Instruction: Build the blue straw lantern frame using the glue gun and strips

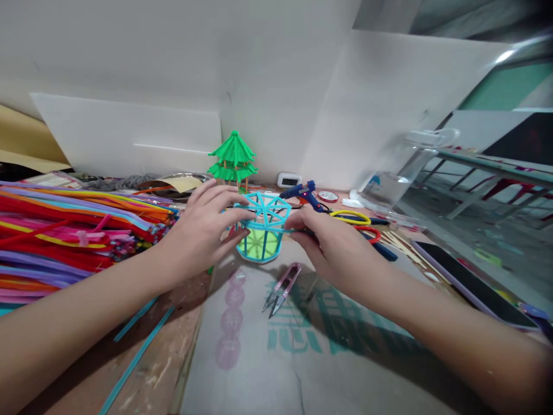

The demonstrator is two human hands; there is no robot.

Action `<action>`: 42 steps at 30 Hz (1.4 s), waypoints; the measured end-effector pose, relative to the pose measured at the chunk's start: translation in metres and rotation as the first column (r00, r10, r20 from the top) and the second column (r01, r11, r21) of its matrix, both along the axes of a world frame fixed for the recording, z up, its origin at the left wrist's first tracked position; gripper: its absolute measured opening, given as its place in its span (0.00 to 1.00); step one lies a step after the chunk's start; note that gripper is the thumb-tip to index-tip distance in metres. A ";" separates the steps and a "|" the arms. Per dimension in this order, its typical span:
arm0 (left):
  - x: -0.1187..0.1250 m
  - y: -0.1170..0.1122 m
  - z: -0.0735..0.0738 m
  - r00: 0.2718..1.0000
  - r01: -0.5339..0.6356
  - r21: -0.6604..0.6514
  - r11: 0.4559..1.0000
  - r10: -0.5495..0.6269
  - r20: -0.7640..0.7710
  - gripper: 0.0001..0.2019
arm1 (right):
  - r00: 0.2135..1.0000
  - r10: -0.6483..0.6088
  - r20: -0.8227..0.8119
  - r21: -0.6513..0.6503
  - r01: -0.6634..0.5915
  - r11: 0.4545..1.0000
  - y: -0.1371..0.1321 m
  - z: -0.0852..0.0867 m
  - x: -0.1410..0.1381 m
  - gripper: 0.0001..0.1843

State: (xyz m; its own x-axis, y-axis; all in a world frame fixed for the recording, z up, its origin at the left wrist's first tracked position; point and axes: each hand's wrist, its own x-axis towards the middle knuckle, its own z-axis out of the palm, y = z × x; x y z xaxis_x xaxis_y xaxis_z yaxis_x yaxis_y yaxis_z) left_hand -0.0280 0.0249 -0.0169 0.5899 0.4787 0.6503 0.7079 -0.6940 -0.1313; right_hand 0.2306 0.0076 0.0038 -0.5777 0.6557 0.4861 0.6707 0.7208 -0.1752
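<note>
A small light-blue pipe-cleaner frame (263,227), shaped like a cage with a green floor, stands on the grey mat (302,357). My left hand (203,230) cups its left side with curled fingers touching the top ring. On the other side, my right hand (328,242) pinches a blue strand at the frame's right edge. A pair of pink thread snips (281,289) lies on the mat just in front of the frame.
A big pile of coloured pipe cleaners (64,230) fills the left. Behind the frame stand a green pagoda model (233,157) and a blue glue gun (302,193). Scissors with yellow and red handles (358,225) and a dark phone (475,285) lie to the right. Loose blue strands (138,346) lie at front left.
</note>
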 end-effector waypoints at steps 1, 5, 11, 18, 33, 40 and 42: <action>0.000 0.000 0.000 1.000 0.001 0.000 1.000 -0.001 0.001 0.11 | 1.000 0.018 0.001 -0.012 -0.018 1.000 0.000 -0.001 0.000 0.06; -0.001 0.001 0.000 1.000 0.001 -0.011 1.000 -0.001 0.003 0.11 | 0.996 0.084 -0.023 -0.012 -0.084 0.996 0.005 -0.006 0.001 0.06; -0.001 0.002 0.000 1.000 0.001 -0.022 1.000 -0.001 0.004 0.11 | 0.991 0.019 -0.135 -0.102 -0.033 0.994 0.018 -0.011 0.002 0.05; 0.001 0.000 0.000 1.000 -0.001 -0.005 1.000 0.002 0.009 0.10 | 0.979 -0.004 -0.206 -0.133 -0.024 0.991 0.019 -0.012 0.004 0.02; 0.001 0.002 -0.003 0.999 -0.047 -0.007 0.999 0.047 0.025 0.12 | 0.976 -0.028 -0.217 -0.117 0.003 0.993 0.030 -0.016 0.003 0.13; -0.003 0.003 0.002 0.998 -0.048 -0.029 0.998 0.049 0.031 0.10 | 0.972 -0.009 -0.235 -0.128 -0.022 0.992 0.020 -0.010 0.002 0.11; -0.003 0.001 0.006 0.999 -0.041 -0.012 0.999 0.041 0.030 0.09 | 0.973 -0.008 -0.230 -0.134 -0.023 0.991 0.018 -0.006 0.002 0.10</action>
State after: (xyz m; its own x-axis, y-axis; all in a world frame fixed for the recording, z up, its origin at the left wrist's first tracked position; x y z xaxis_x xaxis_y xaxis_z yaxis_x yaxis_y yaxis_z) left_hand -0.0309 0.0258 -0.0106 0.5497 0.5096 0.6619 0.7393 -0.6657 -0.1016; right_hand 0.2326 0.0255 -0.0018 -0.4664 0.7201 0.5137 0.5958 0.6850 -0.4193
